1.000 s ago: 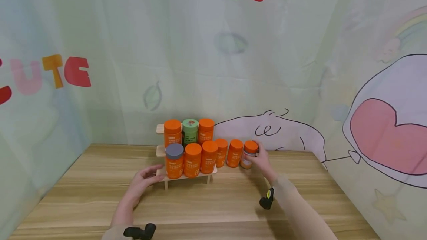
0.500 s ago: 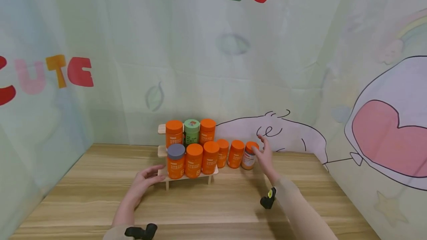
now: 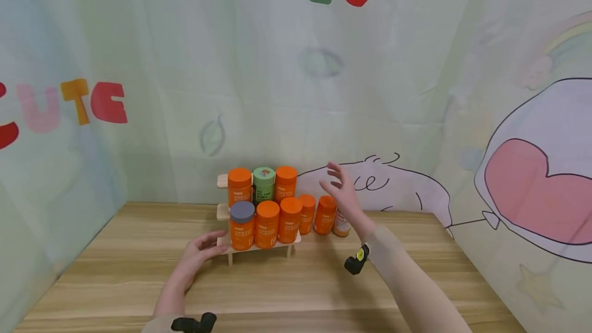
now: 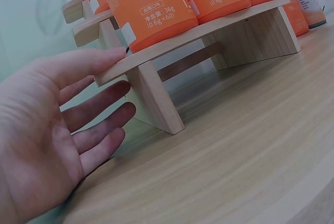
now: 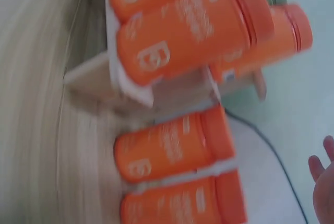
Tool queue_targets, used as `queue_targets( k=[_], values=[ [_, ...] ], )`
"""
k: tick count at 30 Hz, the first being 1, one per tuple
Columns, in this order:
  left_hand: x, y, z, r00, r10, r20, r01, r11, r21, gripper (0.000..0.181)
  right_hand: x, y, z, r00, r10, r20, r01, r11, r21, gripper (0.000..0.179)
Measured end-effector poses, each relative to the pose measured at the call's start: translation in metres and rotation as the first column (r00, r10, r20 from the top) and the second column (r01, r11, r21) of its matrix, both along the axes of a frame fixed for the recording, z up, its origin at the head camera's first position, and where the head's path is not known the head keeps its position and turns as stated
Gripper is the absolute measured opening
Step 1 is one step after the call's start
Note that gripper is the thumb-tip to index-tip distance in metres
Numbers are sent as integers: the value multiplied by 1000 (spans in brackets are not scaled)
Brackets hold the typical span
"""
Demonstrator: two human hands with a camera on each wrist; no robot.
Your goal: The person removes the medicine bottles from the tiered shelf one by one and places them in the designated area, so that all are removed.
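Note:
A stepped wooden rack (image 3: 296,238) holds several orange bottles (image 3: 267,225), one with a grey lid (image 3: 242,211), and a green bottle (image 3: 264,184) on a higher step. My left hand (image 3: 196,253) grips the rack's front left end; in the left wrist view the thumb lies along the board's top, the other fingers below it. My right hand (image 3: 344,189) is raised, fingers apart and holding nothing, above the bottles right of the rack. Of these, two are plain orange (image 3: 326,215). Beside them a bottle with a white label (image 3: 341,224) has its top hidden behind the right hand.
The bottles stand on a wood-grain table (image 3: 287,292). A printed cloth backdrop (image 3: 277,91) rises behind the table and along both sides. Each wrist wears a black camera mount (image 3: 357,260).
My right hand has let go of the white-labelled bottle, opened its fingers, and moved up and left. The bottle stays upright on the table. My left hand keeps its place on the rack.

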State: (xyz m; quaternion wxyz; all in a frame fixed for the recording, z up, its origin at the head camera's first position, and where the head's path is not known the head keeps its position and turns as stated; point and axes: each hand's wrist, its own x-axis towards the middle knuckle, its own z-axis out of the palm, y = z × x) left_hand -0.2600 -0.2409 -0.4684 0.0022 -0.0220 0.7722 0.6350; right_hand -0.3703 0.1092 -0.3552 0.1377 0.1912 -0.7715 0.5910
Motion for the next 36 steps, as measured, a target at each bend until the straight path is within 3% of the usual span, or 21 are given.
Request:
queue_targets(
  k=[5, 12, 17, 28, 36],
  values=[
    [1, 1, 0, 1000, 7, 6, -7, 1000, 11, 57, -2, -22, 8, 995, 102, 20, -102, 995, 17, 61],
    [1, 1, 1, 1000, -1, 6, 1, 1000, 6, 57, -2, -40, 9, 981, 174, 84, -183, 977, 112, 68],
    [1, 1, 0, 1000, 0, 3, 0, 1000, 5, 56, -3, -48, 7, 966, 235, 110, -248, 961, 124, 70],
    [-1, -1, -2, 1000, -8, 6, 8, 1000, 1, 56, -5, -63, 8, 952, 252, 175, -275, 954, 123, 76],
    [0, 0, -3, 1000, -1, 5, 1, 1000, 9, 55, -10, -66, 5, 956, 236, 175, -262, 954, 144, 69]
  ],
)
